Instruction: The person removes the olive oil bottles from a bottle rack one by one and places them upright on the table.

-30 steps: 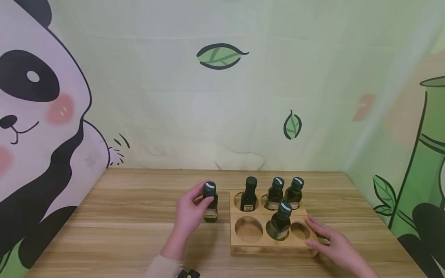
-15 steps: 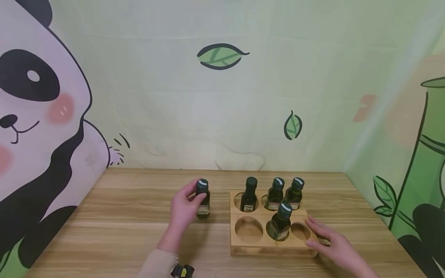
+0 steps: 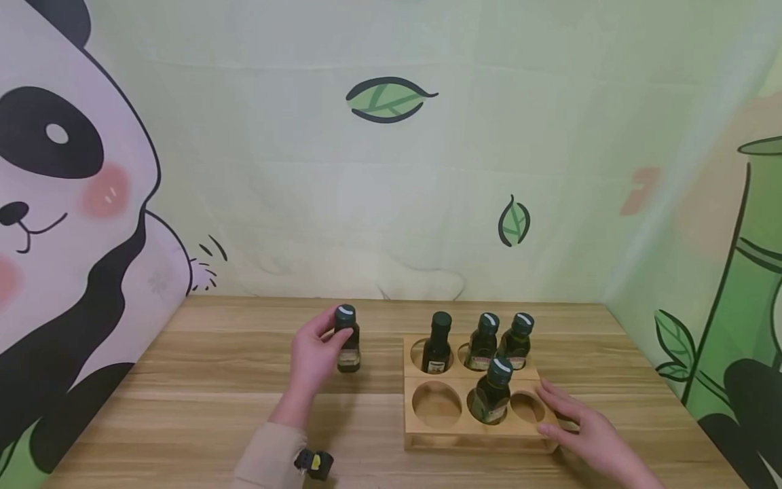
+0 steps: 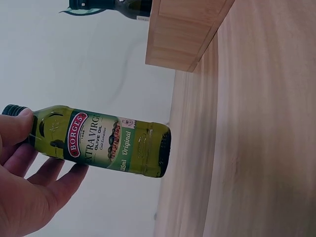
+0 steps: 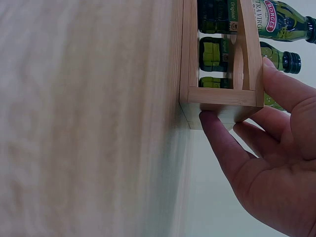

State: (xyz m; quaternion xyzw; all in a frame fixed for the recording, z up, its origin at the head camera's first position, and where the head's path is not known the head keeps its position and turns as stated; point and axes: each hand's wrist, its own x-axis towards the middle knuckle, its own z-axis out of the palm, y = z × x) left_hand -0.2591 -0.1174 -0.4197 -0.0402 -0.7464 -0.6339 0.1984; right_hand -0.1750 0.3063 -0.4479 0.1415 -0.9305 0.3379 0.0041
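The left hand [image 3: 313, 358] was found with thumb and fingers clamped on the cap and neck of an olive oil bottle [image 3: 349, 353]. That bottle was held upright, left of the wooden rack [image 3: 476, 440] and apart from it; the left wrist view showed its base raised off the wooden table [image 3: 214, 380] and its label reading BORGES, 125ml. The right hand [image 3: 583, 424] gripped the rack's right end, its thumb at the top edge and its fingers against the end face. Standing in the rack were a slim-necked bottle [image 3: 436, 348] at back left, a back middle bottle [image 3: 483, 345], a back right bottle [image 3: 516, 345] and a front middle bottle [image 3: 491, 394]. A black and yellow device [image 3: 314, 464] was noted beside the beige sleeve [image 3: 269, 456] of the left arm. The backdrop [image 3: 275, 170] behind carried a printed panda [image 3: 122, 109] and a large leaf [image 3: 387, 100]
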